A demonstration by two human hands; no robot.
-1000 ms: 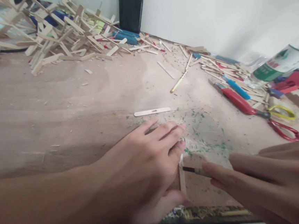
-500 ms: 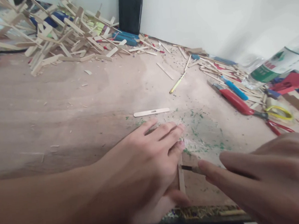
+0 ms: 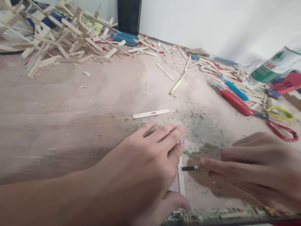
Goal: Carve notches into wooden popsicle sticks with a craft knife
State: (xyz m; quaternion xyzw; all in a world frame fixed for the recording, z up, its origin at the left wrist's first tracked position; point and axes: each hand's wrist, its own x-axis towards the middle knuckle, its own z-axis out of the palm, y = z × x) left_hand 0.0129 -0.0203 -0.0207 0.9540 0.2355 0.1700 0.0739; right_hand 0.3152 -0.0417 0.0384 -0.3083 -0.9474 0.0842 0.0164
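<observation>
My left hand [image 3: 154, 155] lies palm down on the table. Its index fingertip and thumb press the two ends of a pale wooden craft stick [image 3: 181, 180], partly covered by the hand. In my right hand [image 3: 261, 170] is a slim craft knife [image 3: 191, 168], its handle mostly hidden by the fingers. The knife's dark blade points left, and its tip meets the stick's right side near the middle. Just beyond my left fingers lies another craft stick [image 3: 151, 113] with a small dark slot at its centre.
A heap of craft sticks [image 3: 59, 40] fills the back left. At the right lie a red-handled cutter [image 3: 236, 102], a blue cutter [image 3: 235, 88], scissors [image 3: 282, 129] and a tilted plastic bottle [image 3: 270, 67]. A striped stick [image 3: 178, 83] and green shavings [image 3: 196, 123] are scattered mid-table.
My right hand has tilted and shifted slightly, showing more of the blade's flat side and uncovering the scissors' red handle. My left hand stays on the stick. The view has shifted slightly.
</observation>
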